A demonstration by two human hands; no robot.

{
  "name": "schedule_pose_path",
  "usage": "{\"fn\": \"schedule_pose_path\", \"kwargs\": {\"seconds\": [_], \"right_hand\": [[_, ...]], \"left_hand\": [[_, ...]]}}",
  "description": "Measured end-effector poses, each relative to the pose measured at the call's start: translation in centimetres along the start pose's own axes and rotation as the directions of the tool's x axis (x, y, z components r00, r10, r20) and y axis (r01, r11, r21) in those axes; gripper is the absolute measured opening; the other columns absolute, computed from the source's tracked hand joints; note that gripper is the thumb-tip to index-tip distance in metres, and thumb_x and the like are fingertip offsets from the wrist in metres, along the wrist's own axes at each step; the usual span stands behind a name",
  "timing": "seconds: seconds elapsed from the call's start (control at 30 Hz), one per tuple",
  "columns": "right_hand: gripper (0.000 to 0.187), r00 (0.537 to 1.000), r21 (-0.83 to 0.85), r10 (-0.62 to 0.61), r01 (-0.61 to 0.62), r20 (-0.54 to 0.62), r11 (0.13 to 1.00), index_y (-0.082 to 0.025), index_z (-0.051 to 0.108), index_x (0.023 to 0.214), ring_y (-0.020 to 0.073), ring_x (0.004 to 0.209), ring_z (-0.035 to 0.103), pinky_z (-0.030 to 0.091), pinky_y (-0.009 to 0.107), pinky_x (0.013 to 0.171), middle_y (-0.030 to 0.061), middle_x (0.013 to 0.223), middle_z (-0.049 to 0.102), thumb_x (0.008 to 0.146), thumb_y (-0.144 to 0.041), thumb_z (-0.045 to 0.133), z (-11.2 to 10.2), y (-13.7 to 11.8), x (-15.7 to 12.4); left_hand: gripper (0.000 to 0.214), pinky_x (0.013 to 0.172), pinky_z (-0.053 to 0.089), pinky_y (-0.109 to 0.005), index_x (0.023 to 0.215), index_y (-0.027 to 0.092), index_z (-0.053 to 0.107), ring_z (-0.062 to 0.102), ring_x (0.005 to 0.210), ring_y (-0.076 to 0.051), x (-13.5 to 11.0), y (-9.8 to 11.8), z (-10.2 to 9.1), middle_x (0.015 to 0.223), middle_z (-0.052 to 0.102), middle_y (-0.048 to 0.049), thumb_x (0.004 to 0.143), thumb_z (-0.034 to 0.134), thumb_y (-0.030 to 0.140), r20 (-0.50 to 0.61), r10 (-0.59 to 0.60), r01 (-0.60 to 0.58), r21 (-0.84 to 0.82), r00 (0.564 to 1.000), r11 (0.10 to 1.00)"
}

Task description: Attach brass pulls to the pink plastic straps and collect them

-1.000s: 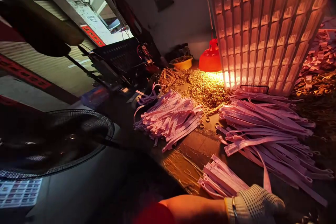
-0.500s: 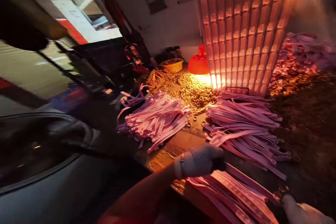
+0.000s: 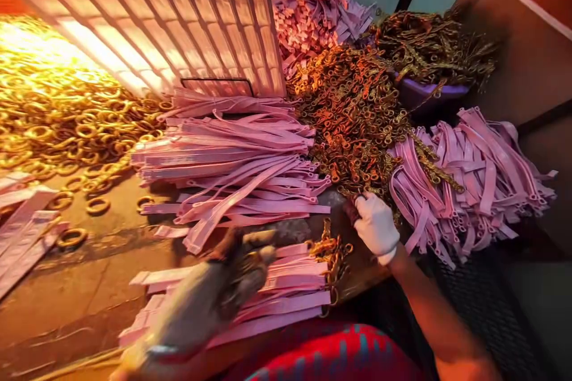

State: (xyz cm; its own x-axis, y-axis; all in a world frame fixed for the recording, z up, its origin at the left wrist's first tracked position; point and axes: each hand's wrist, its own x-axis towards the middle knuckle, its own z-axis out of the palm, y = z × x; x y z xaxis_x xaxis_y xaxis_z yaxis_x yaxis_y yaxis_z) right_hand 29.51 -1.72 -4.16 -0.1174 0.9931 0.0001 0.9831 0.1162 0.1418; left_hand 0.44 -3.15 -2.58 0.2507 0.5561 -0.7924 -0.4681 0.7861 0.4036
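My left hand point(image 3: 236, 286), in a dark-stained, pale glove, is blurred over a front bundle of pink straps point(image 3: 286, 280). Its fingers look apart, and nothing shows between them. Gold-coloured metal fittings point(image 3: 333, 250) gather at the right ends of these straps. My right hand point(image 3: 375, 223), in a white glove, is at the near edge of a heap of small gold-coloured metal clasps point(image 3: 357, 113). Its fingers are bent together, and whatever they hold is too hidden to name. Behind my hands lies a larger stack of pink straps point(image 3: 227, 155).
Gold-coloured rings point(image 3: 89, 113) spread over the table point(image 3: 80, 292) at the left. A ribbed panel point(image 3: 179, 18) stands behind the stack. More pink straps point(image 3: 473, 178) lie at the right, near a purple container point(image 3: 431, 90) heaped with metal pieces. Another pink pile point(image 3: 313, 0) sits farther back.
The view has swung right and closer to the table. My right hand has moved from the front straps to the clasp heap. My left hand, earlier closed at a strap, now looks loosened.
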Motion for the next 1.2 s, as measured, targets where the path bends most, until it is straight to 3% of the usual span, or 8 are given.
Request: {"fn": "schedule_pose_path", "kwargs": {"seconds": [0.2,0.43,0.57,0.77,0.87,0.97,1.13,1.2], "right_hand": [[0.021,0.994,-0.153,0.083,-0.071,0.07,0.986,-0.013,0.061,0.099,0.0293,0.087,0.058,0.04,0.035,0.068,0.0172,0.094,0.064,0.088,0.0,0.048,1.5,-2.1,4.7],[0.024,1.0,0.071,-0.021,0.02,0.012,0.997,-0.015,0.062,0.096,0.0299,0.095,0.059,0.048,0.038,0.081,0.0164,0.103,0.063,0.077,-0.001,0.057,0.8,-1.4,1.7],[0.042,0.968,0.546,-0.234,0.246,-0.092,0.801,-0.017,0.055,0.124,0.0236,0.097,0.063,0.052,0.034,0.089,0.0104,0.104,0.066,0.085,-0.003,0.046,-1.0,-2.0,-1.0],[0.055,0.857,0.476,-0.506,0.486,-0.095,0.733,-0.013,0.056,0.12,0.0247,0.094,0.059,0.052,0.035,0.083,0.0115,0.105,0.062,0.066,-0.004,0.052,-2.6,-4.6,-3.1],[0.046,0.863,0.492,-0.487,0.483,-0.132,0.724,-0.015,0.058,0.11,0.0222,0.086,0.058,0.05,0.032,0.076,0.0087,0.096,0.062,0.066,-0.004,0.052,-2.4,-4.9,-3.7],[0.03,0.897,0.521,-0.419,0.428,-0.142,0.739,-0.018,0.058,0.1,0.0208,0.077,0.056,0.045,0.03,0.069,0.0058,0.087,0.061,0.071,-0.011,0.052,-2.3,-4.8,-4.4],[0.003,0.945,0.556,-0.297,0.32,-0.135,0.767,-0.022,0.051,0.077,0.0178,0.065,0.049,0.035,0.03,0.062,0.0025,0.073,0.055,0.078,-0.02,0.049,-2.6,-5.5,-4.9],[0.012,0.955,0.617,-0.263,0.29,-0.137,0.732,-0.023,0.045,0.071,0.016,0.06,0.046,0.031,0.03,0.059,0.0003,0.066,0.051,0.082,-0.023,0.049,-2.6,-6.1,-4.9]], "left_hand": [[0.043,0.063,0.061,-0.027,0.122,0.007,0.071,0.07,0.066,-0.019,2.1,-1.2,3.0,0.094,0.076,-0.0189,0.096,0.058,0.039,0.283,-0.167,0.186,-0.041,0.944,0.982],[0.043,0.042,0.038,-0.013,0.123,0.014,0.066,0.052,0.049,-0.006,1.6,-2.1,1.9,0.084,0.071,-0.0077,0.084,0.075,0.03,0.282,-0.011,-0.071,0.278,0.959,0.958],[0.041,0.039,0.032,-0.014,0.114,0.014,0.059,0.049,0.048,-0.007,1.2,-2.2,2.5,0.081,0.069,-0.006,0.087,0.071,0.042,0.291,0.12,-0.24,0.421,0.949,0.875],[0.047,0.038,0.028,-0.015,0.108,0.016,0.056,0.04,0.043,-0.005,0.8,-3.1,3.2,0.068,0.061,0.0005,0.085,0.069,0.055,0.465,0.042,-0.234,0.363,0.884,0.902],[0.049,0.038,0.026,-0.016,0.092,0.017,0.055,0.035,0.041,-0.005,0.8,-3.8,3.2,0.06,0.053,0.0034,0.081,0.07,0.061,0.434,-0.001,-0.188,0.391,0.901,0.901],[0.044,0.04,0.029,-0.018,0.088,0.018,0.054,0.036,0.043,-0.006,0.6,-4.5,2.8,0.058,0.051,0.0042,0.087,0.064,0.061,0.357,0.141,-0.304,0.457,0.924,0.836],[0.032,0.057,0.042,-0.021,0.089,0.016,0.061,0.05,0.063,-0.011,-0.4,-5.0,2.9,0.076,0.061,-0.0013,0.086,0.071,0.046,0.382,0.401,-0.554,0.554,0.833,0.621],[0.029,0.054,0.038,-0.021,0.09,0.016,0.06,0.045,0.058,-0.009,-0.5,-5.1,3.1,0.07,0.056,0.0016,0.087,0.07,0.043,0.357,0.395,-0.531,0.52,0.847,0.668]]}}
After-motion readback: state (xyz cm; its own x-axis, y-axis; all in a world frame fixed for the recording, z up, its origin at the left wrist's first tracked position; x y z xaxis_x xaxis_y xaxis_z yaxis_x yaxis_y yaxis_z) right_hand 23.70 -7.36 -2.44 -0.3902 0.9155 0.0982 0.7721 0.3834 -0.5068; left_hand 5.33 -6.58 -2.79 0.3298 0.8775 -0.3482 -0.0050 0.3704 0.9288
